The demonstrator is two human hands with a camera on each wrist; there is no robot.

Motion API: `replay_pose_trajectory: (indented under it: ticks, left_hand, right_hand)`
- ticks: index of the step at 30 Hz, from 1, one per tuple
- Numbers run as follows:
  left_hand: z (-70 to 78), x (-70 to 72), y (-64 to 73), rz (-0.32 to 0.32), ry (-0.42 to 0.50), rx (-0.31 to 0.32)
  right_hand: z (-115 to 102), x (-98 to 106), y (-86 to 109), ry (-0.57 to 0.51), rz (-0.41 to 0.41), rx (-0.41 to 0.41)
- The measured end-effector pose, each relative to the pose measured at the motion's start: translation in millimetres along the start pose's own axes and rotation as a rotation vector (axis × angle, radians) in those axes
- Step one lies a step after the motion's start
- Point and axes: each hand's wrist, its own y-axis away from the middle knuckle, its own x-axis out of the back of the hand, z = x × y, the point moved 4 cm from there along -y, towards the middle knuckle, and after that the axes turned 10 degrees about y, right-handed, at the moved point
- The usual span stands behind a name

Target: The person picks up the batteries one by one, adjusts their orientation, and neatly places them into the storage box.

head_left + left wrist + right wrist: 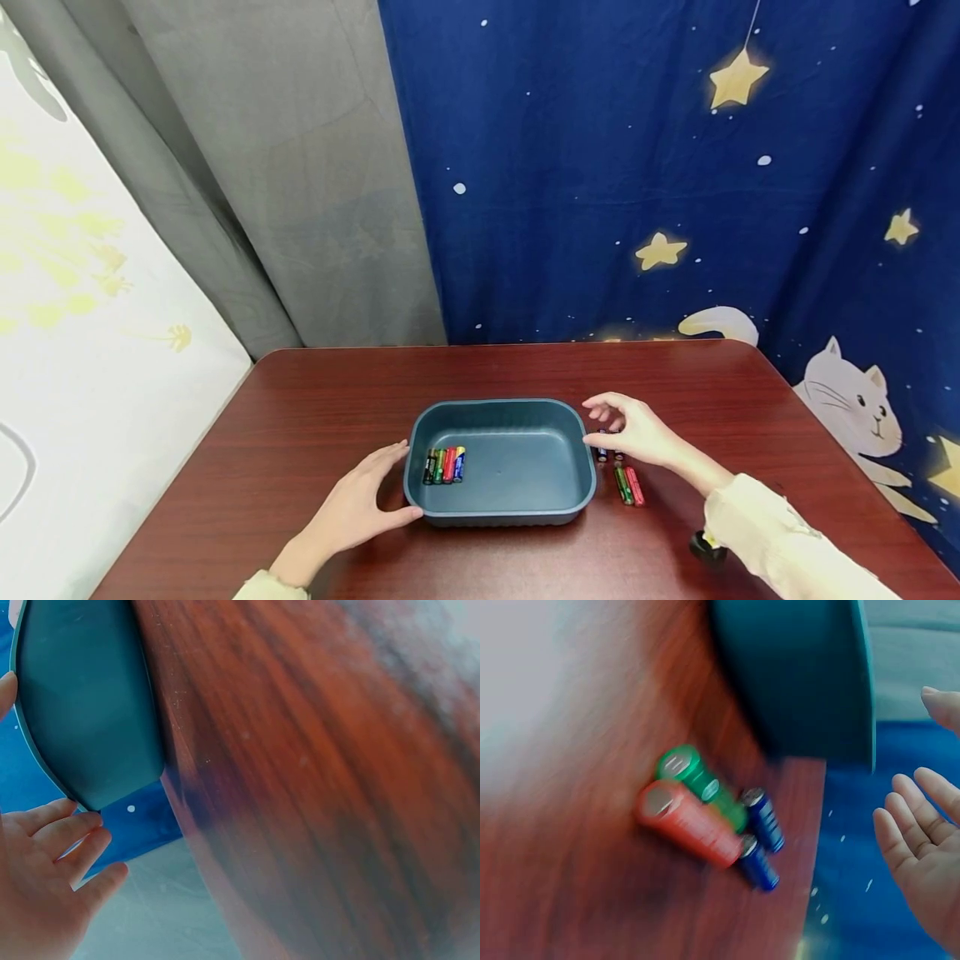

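1. My left hand [356,500] is touching the tray [517,479] with spread fingers, seemingly steadying it.
2. My right hand [637,429] is hovering beside it, relaxed, gripping nothing.
3. Batteries [448,465] are lying inside, left, aligned perhaps for neatness; more batteries [624,485] are lying outside, right.

Left hand [360,502], right hand [636,431], 2 thumbs [401,517] spread

Curtained room, exact kind unclear: grey cloth curtain [300,183] hangs at eleven o'clock, blue star-and-cat-printed cloth curtain [570,200] at one.
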Motion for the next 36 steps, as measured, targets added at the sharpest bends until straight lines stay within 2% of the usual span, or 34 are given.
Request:
replay_pose_trajectory:
  ticks: [7, 13, 18, 26, 36]
  left_hand:
    - [-1.2, -0.8, 0.3, -0.012, 0.008, 0.014]
    - [-1.3, -0.9, 0.4, -0.014, 0.008, 0.015]
    - [-1.3, -0.9, 0.6, -0.017, 0.012, 0.018]
    - [-0.8, -0.7, 0.7, -0.023, 0.015, 0.026]
    - [-0.6, -0.9, 1.0, -0.019, 0.012, 0.022]
  right_hand:
    - [24.7, 4.4, 22.3, -0.013, 0.012, -0.027]
    - [36.6, 11.3, 36.1, 0.019, 0.01, -0.066]
    - [45.9, 11.8, 46.9, 0.054, -0.026, -0.068]
    - [56.6, 2.6, 62.6, 0.056, -0.081, -0.023]
    - [54.8, -2.8, 70.5, 0.126, -0.076, 0.074]
